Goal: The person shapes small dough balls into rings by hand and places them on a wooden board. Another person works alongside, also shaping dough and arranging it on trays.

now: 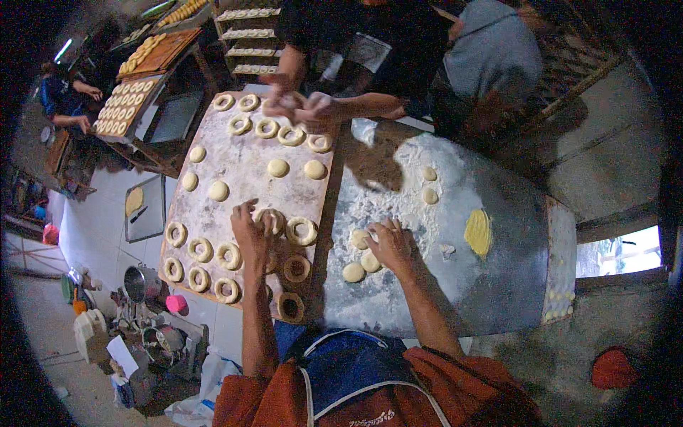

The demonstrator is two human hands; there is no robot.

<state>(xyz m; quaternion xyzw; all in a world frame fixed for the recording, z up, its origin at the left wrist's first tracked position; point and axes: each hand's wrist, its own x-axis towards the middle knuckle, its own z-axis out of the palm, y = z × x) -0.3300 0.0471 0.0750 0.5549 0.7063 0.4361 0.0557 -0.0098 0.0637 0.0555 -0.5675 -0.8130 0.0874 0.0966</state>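
My left hand (252, 229) is over a floured wooden board (199, 213), fingers loosely bent and apart beside a dough ring (274, 218), partly covering it. Other rings (302, 230) and several round dough pieces (277, 168) lie on this board. My right hand (388, 242) is on the floured metal worktop (498, 285), its fingertips pinched at a dough round (359, 239) in a small group with other rounds (353, 272). Farther up the worktop are two smaller rounds (430, 195) and a flattened yellow mass (477, 231).
A co-worker's hands (299, 107) meet above the board's far end, near another person (491, 57). At far left a person (64, 96) handles a tray (121, 107) of rings beside racks (245, 34). Pots (142, 283) sit lower left; a narrow board (558, 249) borders the worktop's right.
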